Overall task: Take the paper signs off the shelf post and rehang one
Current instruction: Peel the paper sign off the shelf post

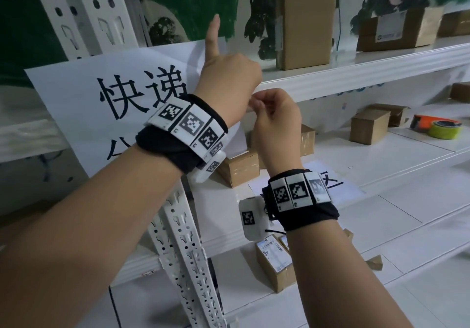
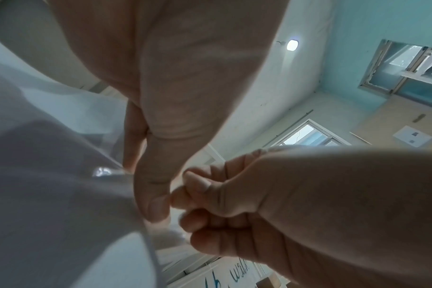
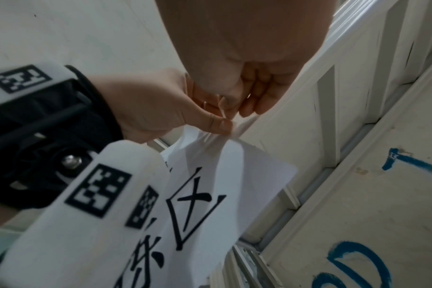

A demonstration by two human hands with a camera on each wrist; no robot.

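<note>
A white paper sign [image 1: 122, 93] with large black characters hangs tilted across the white perforated shelf post [image 1: 84, 14]. My left hand [image 1: 229, 73] pinches its upper right corner, one finger pointing straight up. In the right wrist view the left thumb [image 3: 219, 126] squeezes the crumpled corner of the sign [image 3: 210, 185]. My right hand [image 1: 269, 114] is just beside it, fingers curled, pinching what looks like a thin strip of clear tape [image 3: 222, 111] at that corner. A second sign [image 1: 333, 184] lies flat on the lower shelf, partly hidden by my right wrist.
Cardboard boxes [image 1: 305, 20] stand on the upper shelf [image 1: 381, 65], and smaller ones [image 1: 368, 129] on the shelf below. An orange tape dispenser with a yellow-green roll [image 1: 445, 128] sits at the far right. The post continues down [image 1: 183, 238] beneath my left forearm.
</note>
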